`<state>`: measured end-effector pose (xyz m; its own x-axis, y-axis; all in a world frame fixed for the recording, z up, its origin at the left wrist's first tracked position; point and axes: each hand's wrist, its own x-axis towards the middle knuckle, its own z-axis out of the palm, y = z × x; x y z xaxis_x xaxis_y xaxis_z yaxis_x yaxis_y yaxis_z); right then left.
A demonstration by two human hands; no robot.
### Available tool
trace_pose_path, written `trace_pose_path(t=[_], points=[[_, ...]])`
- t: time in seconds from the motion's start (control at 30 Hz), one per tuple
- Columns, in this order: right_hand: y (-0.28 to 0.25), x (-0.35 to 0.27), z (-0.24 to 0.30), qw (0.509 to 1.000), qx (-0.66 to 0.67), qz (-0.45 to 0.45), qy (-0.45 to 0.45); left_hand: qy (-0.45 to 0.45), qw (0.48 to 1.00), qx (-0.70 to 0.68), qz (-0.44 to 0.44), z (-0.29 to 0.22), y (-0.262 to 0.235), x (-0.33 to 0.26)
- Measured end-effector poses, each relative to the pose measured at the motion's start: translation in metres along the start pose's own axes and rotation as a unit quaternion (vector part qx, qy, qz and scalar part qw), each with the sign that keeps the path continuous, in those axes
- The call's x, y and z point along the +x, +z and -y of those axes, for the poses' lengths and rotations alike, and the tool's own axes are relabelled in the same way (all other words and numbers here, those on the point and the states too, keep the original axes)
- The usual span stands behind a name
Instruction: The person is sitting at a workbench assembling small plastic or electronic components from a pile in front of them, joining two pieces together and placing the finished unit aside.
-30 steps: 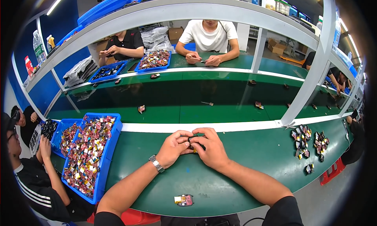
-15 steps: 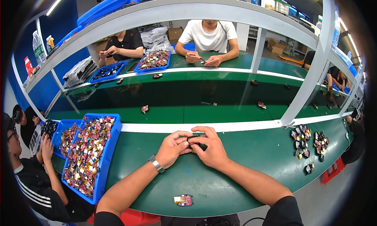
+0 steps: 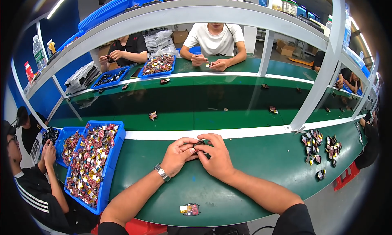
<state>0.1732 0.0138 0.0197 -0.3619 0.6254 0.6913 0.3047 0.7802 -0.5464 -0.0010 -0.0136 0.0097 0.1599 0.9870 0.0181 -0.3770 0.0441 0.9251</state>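
My left hand (image 3: 175, 157), with a metal watch on its wrist, grips a small black electronic module (image 3: 199, 144) above the green bench. Thumb and fingers of my right hand (image 3: 216, 158) close on the same module from the other side. Fingers cover most of it, so its details are hidden. Nearer to me, a separate small module (image 3: 190, 209) lies flat, its pinkish-red circuit board and pale yellow piece showing inside a black frame.
A blue bin (image 3: 118, 149) heaped with circuit-board modules stands at left. Module clusters (image 3: 312, 143) lie at right. Past the white bench edge (image 3: 212, 133), scattered modules (image 3: 152, 115) rest on a green surface. A shelf post (image 3: 318, 84) rises at right. Co-workers sit opposite and at left.
The fingers of my right hand have shifted slightly on the module, and both hands stay in nearly the same place. The co-workers opposite have moved their hands a little.
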Motion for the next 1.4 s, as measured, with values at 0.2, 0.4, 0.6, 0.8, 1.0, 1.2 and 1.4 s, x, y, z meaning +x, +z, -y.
trace_pose_path(t=[0.2, 0.4, 0.6, 0.8, 1.0, 1.2, 1.4], points=[[-0.007, 0.010, 0.005, 0.996, -0.026, 0.001, -0.085, 0.012, 1.000, -0.006, -0.006, -0.001, -0.001, -0.001], [-0.007, 0.005, 0.001, 0.998, -0.012, -0.009, -0.062, 0.028, 1.000, -0.010, 0.009, 0.000, -0.005, 0.000], [-0.003, 0.001, -0.002, 0.999, 0.031, -0.007, -0.005, 0.016, 1.000, -0.018, 0.005, 0.002, -0.004, 0.000], [0.002, 0.000, -0.004, 0.999, 0.031, -0.020, 0.021, 0.004, 1.000, -0.014, 0.001, -0.001, -0.002, 0.000], [0.003, -0.001, -0.005, 0.999, 0.026, -0.017, 0.014, 0.001, 1.000, -0.009, -0.003, -0.001, -0.002, -0.001], [0.004, -0.003, -0.002, 0.999, -0.005, -0.026, 0.018, -0.006, 1.000, -0.004, -0.007, 0.000, -0.002, 0.001], [0.003, -0.002, -0.003, 1.000, -0.023, -0.012, -0.009, -0.007, 1.000, 0.009, -0.015, -0.003, 0.001, -0.001]])
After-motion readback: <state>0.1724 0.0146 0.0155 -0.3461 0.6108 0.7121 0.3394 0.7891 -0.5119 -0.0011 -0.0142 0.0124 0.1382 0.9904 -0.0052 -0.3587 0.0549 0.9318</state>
